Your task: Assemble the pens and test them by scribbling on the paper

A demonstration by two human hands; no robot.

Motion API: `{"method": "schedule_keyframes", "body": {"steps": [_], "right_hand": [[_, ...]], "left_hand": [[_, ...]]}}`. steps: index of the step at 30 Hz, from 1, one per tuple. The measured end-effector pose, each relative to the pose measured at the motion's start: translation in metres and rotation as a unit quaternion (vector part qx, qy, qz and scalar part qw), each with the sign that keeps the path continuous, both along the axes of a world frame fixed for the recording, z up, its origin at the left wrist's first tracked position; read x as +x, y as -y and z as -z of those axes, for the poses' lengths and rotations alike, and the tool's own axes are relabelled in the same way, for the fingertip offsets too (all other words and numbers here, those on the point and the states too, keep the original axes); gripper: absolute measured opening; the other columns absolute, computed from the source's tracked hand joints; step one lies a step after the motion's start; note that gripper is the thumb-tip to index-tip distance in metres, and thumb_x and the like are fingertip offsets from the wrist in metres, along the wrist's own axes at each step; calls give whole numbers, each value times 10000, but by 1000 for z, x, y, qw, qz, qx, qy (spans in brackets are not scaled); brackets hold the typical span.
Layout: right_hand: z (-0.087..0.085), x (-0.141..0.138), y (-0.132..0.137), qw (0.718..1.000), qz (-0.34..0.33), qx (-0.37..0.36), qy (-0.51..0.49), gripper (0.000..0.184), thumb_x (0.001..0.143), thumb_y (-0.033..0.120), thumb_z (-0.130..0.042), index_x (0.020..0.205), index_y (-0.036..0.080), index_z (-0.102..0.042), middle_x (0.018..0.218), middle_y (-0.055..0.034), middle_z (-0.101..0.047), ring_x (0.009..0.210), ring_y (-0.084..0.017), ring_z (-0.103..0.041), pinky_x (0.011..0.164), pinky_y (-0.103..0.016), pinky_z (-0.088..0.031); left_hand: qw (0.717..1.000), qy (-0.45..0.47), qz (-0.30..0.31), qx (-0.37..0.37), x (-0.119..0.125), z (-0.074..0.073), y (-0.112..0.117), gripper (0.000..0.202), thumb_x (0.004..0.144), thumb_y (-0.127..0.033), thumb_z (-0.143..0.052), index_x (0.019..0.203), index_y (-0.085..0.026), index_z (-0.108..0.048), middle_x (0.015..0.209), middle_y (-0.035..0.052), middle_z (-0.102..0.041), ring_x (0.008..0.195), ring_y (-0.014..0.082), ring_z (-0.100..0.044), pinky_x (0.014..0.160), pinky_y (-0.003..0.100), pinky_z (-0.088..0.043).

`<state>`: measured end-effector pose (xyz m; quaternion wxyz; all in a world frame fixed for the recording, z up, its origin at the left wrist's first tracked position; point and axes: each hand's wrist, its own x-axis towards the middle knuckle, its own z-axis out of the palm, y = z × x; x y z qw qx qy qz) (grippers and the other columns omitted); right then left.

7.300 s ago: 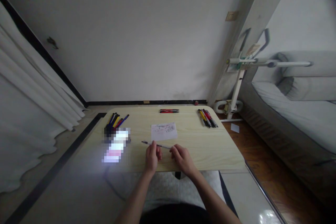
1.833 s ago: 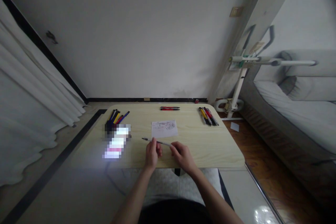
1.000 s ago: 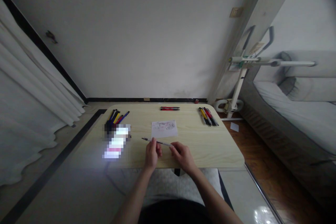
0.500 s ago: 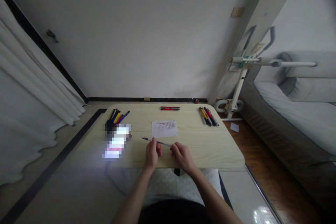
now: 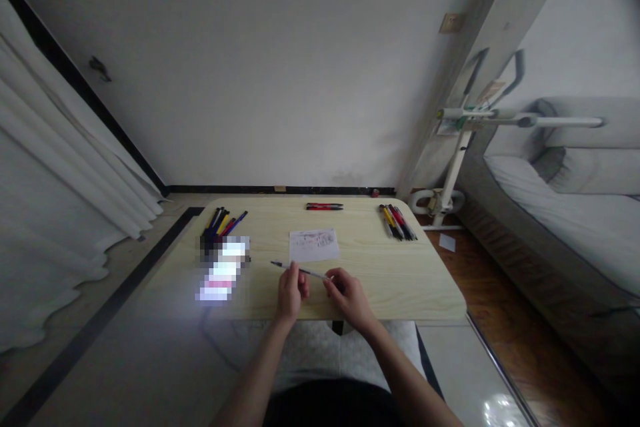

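Both my hands hold one thin pen (image 5: 280,265) just above the near part of a light wooden table (image 5: 410,280). My left hand (image 5: 291,293) pinches the pen near its middle, with the tip sticking out to the left. My right hand (image 5: 349,296) is closed on the pen's other end. A small scribbled sheet of paper (image 5: 313,244) lies just beyond the hands.
A bunch of coloured pens (image 5: 223,221) lies at the table's far left, beside a blurred bright patch (image 5: 223,270). Two red-black pens (image 5: 324,206) lie at the far edge, another pen bunch (image 5: 397,221) at the far right. An exercise bike (image 5: 457,147) and sofa (image 5: 565,200) stand right.
Almost nothing: both hands keep hold of the pen in the same spot; the view has shifted only slightly.
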<state>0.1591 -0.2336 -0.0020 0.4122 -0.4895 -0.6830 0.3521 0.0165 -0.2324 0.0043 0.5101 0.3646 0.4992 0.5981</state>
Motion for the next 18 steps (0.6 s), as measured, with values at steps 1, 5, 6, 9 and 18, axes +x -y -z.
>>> {"method": "schedule_keyframes", "body": {"steps": [1, 5, 6, 9, 18], "right_hand": [[1, 0, -1, 1000, 2, 0, -1, 210, 801, 342, -474, 887, 171, -560, 557, 29, -526, 517, -109, -487, 502, -204, -371], [4, 0, -3, 1000, -3, -9, -6, 257, 782, 358, -503, 952, 175, -564, 560, 33, -533, 519, -109, -492, 511, -205, -381], [4, 0, -3, 1000, -4, -12, -5, 265, 779, 363, -509, 956, 174, -565, 561, 32, -535, 519, -110, -492, 510, -206, -381], [0, 1, -2, 1000, -14, -19, -7, 257, 807, 378, -475, 906, 166, -579, 587, 14, -558, 544, -116, -510, 530, -210, -387], [-7, 1, 1, 1000, -24, -17, 1, 362, 876, 366, -340, 702, 157, -579, 581, -12, -571, 555, -120, -522, 540, -213, -386]], "left_hand": [[1000, 1, 0, 0, 0, 0, 0, 459, 755, -573, -397, 519, -180, -380, 365, -46, -412, 315, 78, -383, 342, 188, -259], [1000, -1, -5, -1, 0, 0, 0, 463, 748, -579, -401, 511, -181, -382, 356, -43, -417, 310, 80, -383, 343, 191, -266], [1000, -2, -6, -2, 0, 1, 0, 465, 747, -579, -401, 508, -181, -381, 352, -42, -416, 308, 80, -381, 342, 192, -266], [1000, 1, -7, 3, 0, 2, 0, 460, 759, -569, -393, 510, -182, -376, 352, -43, -416, 312, 81, -384, 347, 193, -273], [1000, 16, -2, -1, 0, 2, 0, 460, 755, -572, -399, 516, -180, -377, 362, -47, -412, 309, 74, -376, 340, 187, -259]]}}
